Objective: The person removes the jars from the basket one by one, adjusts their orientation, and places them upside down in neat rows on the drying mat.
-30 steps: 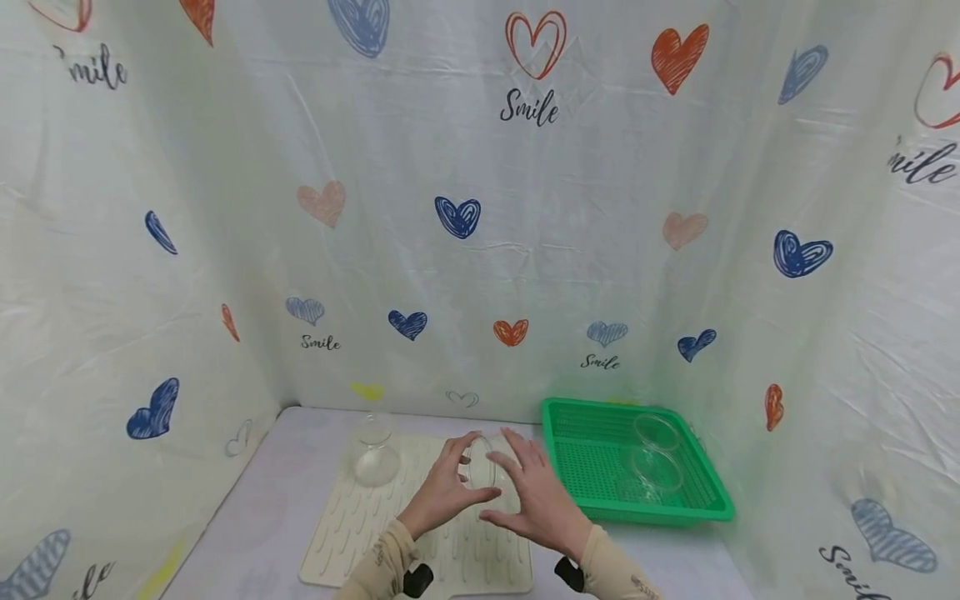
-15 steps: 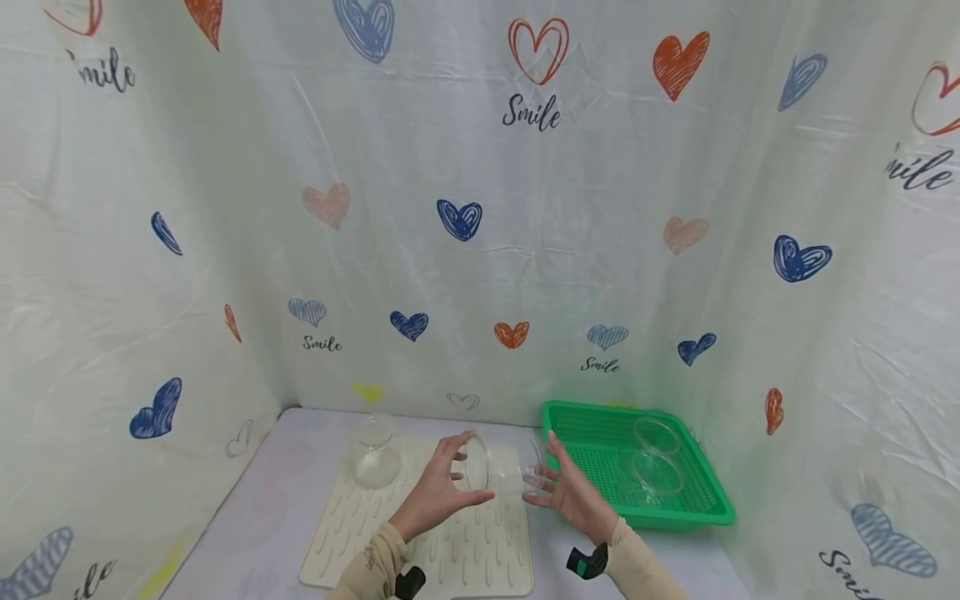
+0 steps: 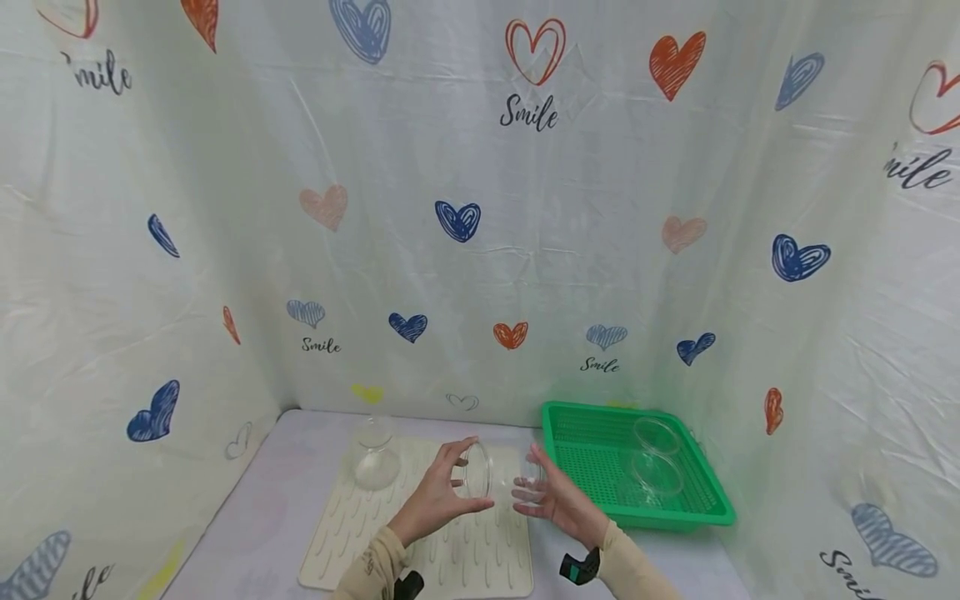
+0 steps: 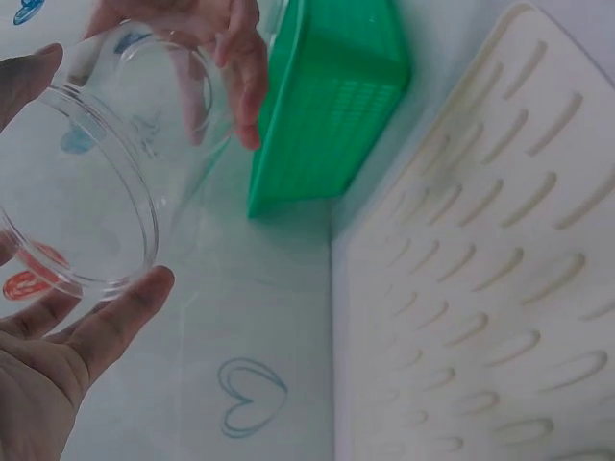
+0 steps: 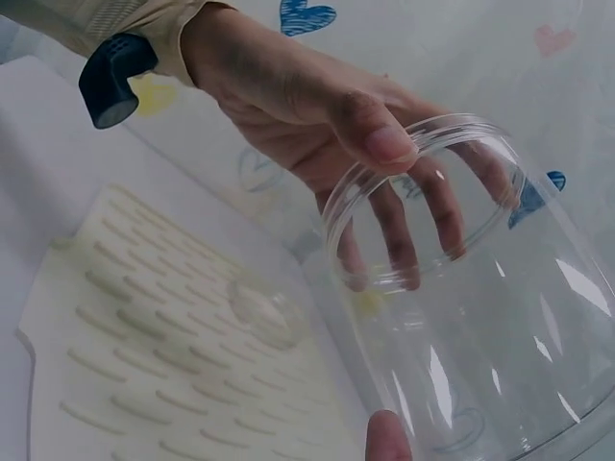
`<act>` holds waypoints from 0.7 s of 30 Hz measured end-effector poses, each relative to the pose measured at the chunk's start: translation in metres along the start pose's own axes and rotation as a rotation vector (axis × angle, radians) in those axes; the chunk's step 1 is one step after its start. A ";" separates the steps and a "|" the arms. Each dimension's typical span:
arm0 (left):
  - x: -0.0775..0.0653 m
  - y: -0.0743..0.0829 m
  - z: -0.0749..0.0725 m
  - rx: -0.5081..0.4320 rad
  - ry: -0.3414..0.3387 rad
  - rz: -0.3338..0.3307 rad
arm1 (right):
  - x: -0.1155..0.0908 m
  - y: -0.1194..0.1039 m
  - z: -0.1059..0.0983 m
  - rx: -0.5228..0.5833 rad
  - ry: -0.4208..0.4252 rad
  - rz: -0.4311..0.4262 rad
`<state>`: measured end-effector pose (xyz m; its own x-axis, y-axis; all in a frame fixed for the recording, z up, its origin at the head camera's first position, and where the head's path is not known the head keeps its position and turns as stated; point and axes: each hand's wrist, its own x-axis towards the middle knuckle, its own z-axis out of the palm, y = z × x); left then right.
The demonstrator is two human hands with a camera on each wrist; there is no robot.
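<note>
A clear jar is held on its side above a cream ridged mat. My left hand grips its ringed end, thumb on one side and fingers on the other. At the opposite end, my right hand holds the jar with its fingers round the wall. The right wrist view shows the left fingers through the clear ringed end, while only one right fingertip appears low in that view. In the left wrist view, the right fingers lie against the far end. A second clear jar stands on the mat's far left.
A green plastic basket sits right of the mat, with clear jars inside. Behind the white table rises a curtain printed with hearts; more curtain flanks both sides.
My right hand has moved from near the ringed end to the jar's other end, then slightly left. The left hand keeps its grip. The jar has turned so its side wall shows.
</note>
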<state>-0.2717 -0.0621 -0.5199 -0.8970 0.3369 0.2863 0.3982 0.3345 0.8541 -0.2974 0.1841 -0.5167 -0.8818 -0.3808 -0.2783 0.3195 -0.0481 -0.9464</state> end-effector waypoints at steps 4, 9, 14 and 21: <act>-0.002 -0.001 -0.002 0.029 0.008 0.017 | 0.002 -0.001 0.003 -0.009 0.015 -0.008; -0.011 -0.005 -0.009 0.191 0.083 0.029 | 0.005 -0.012 0.013 -0.087 0.053 -0.098; -0.033 -0.014 -0.023 0.286 0.190 0.006 | 0.013 -0.026 0.037 -0.213 0.168 -0.214; -0.073 -0.035 -0.044 0.479 0.088 -0.239 | 0.038 -0.035 0.071 -0.456 0.300 -0.415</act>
<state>-0.2293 -0.1375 -0.5514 -0.9778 0.1338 0.1613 0.2055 0.7635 0.6122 -0.3174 0.1058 -0.4829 -0.9786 -0.1397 0.1508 -0.1855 0.2838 -0.9408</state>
